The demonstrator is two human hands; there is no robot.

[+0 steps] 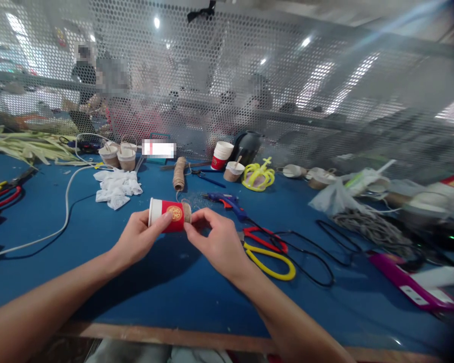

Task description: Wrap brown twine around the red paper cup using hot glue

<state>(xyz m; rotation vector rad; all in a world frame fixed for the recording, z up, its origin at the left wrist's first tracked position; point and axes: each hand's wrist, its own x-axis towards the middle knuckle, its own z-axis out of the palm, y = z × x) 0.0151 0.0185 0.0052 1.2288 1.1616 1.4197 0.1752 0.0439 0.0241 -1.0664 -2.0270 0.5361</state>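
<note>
My left hand [139, 236] is wrapped round a red and white paper cup [169, 217] with a gold emblem, tipped on its side above the blue table. Brown twine [187, 213] winds round the cup's base at the right end. At that end the thumb and fingertips of my right hand [215, 239] pinch the twine against the cup. A strand seems to run from there up to the twine roll [179, 174] lying just behind. Right of the cup lies a blue glue gun [227, 202], and scissors with red and yellow handles [270, 257] rest by my right wrist.
White crumpled cloth [118, 186] and a white cable [68, 201] lie on the left. Behind stand twine-wrapped cups [126, 157], stacked paper cups [222, 155] and a yellow crown-shaped piece [258, 176]. A black cord [327, 267] and a purple tool [404, 282] are on the right.
</note>
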